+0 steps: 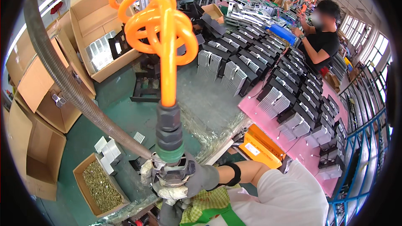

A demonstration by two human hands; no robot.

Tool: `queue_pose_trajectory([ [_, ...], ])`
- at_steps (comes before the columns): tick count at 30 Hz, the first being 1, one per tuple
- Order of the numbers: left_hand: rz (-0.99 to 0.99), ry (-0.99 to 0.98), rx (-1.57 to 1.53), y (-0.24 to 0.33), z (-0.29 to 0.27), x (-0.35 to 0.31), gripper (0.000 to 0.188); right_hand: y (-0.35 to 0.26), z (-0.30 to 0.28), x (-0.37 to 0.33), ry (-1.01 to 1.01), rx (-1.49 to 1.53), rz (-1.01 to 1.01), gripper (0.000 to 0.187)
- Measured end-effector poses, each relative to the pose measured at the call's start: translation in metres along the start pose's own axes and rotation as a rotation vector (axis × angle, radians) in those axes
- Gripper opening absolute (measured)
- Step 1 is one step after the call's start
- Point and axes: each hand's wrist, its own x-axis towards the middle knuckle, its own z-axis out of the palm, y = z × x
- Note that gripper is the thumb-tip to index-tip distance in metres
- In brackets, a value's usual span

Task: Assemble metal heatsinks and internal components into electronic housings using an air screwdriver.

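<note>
One gloved right hand point(197, 178) clamped around a pneumatic tool point(169, 159), orange coiled hose point(161, 25) rising above it, left hand seemingly hidden beneath, small box of screws point(98, 184) just left, finned metal parts point(289, 104) well beyond.

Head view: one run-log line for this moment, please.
right hand: gripping pneumatic tool | left hand: unseen | orange coiled hose: attached above

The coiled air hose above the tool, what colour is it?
The coiled air hose is bright orange; the head view shows it.
</note>
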Motion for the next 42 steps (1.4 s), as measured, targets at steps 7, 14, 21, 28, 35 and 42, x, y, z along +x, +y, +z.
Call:
queue_pose_trajectory([
  [7,0.091,0.003,0.010,-0.005,0.007,0.004,0.030,0.017,-0.018,-0.008,-0.157,-0.146,0.034,0.048],
  [14,0.096,-0.320,-0.411,-0.006,0.013,0.015,0.049,0.010,-0.025,-0.008,-0.214,0.213,-0.212,0.049],
  [21,0.003,-0.250,-0.436,-0.002,0.019,0.014,0.055,0.011,-0.020,-0.015,-0.194,0.024,-0.149,0.045],
  [28,-0.032,-0.221,-0.459,-0.001,0.015,0.016,0.052,0.021,-0.025,-0.018,-0.193,-0.064,-0.085,0.042],
  [35,0.021,-0.392,-0.487,-0.005,0.006,0.024,0.053,0.024,-0.026,-0.014,-0.170,-0.130,-0.060,0.038],
  [42,0.004,-0.142,-0.414,0.001,0.025,0.013,0.049,0.011,-0.029,0.009,0.029,-0.275,-0.228,0.035],
])
